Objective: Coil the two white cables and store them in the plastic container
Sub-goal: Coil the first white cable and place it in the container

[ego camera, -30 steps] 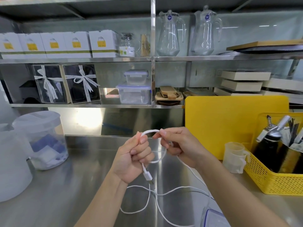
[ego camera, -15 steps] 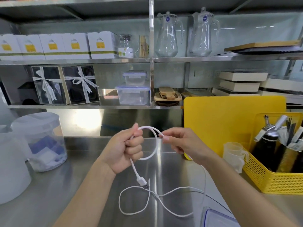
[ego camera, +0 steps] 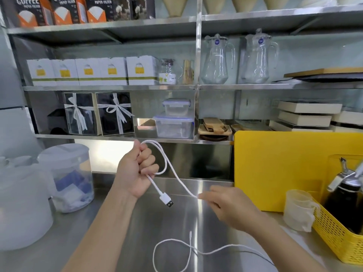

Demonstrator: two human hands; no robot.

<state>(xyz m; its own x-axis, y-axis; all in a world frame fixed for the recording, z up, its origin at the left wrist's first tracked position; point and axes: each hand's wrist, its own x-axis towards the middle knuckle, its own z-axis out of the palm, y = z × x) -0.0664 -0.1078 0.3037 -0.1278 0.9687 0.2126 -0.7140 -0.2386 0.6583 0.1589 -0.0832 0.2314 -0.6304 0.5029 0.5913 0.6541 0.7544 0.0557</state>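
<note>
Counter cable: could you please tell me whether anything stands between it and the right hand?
Nothing visible does. The right hand pinches the held cable, and only bare counter shows between it and the loose cable lying nearer the camera.

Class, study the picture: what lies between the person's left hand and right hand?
The head view shows white cable spanning the gap, gripped by the left hand and pinched lower by the right hand; its plug dangles beneath.
</note>
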